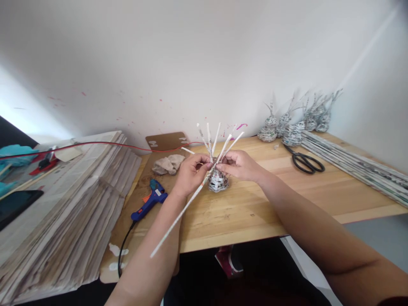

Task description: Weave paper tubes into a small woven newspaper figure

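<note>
A small woven newspaper figure (218, 182) stands on the wooden table between my hands, rounded at the base, with several paper strips fanning up from its neck. One long rolled paper strip (178, 219) runs from the neck down to the lower left, across my left forearm. My left hand (195, 170) is closed, pinching the strips at the neck from the left. On the other side, my right hand (237, 165) is closed too, thumb and finger gripping the paper strips at the same neck. The fingers partly hide the upper part of the weave.
A blue glue gun (149, 204) and a crumpled cloth (168, 164) lie on a brown board at left, beside stacked newspapers (95, 212). Black scissors (304, 162), rolled paper sticks (350, 168) and several woven figures (269, 128) sit at right. A red wire (127, 145) crosses behind.
</note>
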`<state>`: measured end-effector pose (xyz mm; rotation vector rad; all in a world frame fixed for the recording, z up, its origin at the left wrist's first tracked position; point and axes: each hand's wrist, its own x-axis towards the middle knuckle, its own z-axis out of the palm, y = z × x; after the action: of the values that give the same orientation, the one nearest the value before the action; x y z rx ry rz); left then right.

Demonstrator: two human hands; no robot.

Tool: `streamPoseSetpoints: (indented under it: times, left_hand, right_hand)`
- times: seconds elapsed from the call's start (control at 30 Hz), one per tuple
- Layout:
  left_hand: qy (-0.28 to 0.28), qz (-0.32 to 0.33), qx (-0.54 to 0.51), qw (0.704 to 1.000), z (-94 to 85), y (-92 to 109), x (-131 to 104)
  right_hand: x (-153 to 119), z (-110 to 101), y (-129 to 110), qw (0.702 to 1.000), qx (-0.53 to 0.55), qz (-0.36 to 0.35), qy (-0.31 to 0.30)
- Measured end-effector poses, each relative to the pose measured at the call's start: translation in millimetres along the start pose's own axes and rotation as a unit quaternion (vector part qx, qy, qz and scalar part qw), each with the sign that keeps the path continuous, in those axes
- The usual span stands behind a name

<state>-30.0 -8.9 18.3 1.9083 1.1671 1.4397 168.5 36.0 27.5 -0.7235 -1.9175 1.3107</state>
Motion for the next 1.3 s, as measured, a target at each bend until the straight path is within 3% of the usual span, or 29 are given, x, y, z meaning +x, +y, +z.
streamPoseSetpoints:
  times: [0.57, 0.87, 1.13, 1.3]
  left_hand:
    - [0.055, -0.078, -0.156, 0.983, 13.6, -3, 1]
    - [0.071, -0.097, -0.203, 0.972, 20.3, -2, 1]
    - [0.091, -0.149, -0.303, 0.937, 22.0, 0, 1]
    - [0.073, -0.201, -0.359, 0.908, 18.8, 4, 1]
  right_hand:
    - [3, -2, 6, 1.0, -0.012, 0.021, 0.011]
    - [2, -3, 4, 1.0, 0.011, -0.013, -0.008]
    - [3, 4, 9, 0.999, 0.01, -0.03, 0.014]
    - [6, 7, 17, 0.998, 0.037, -0.023, 0.049]
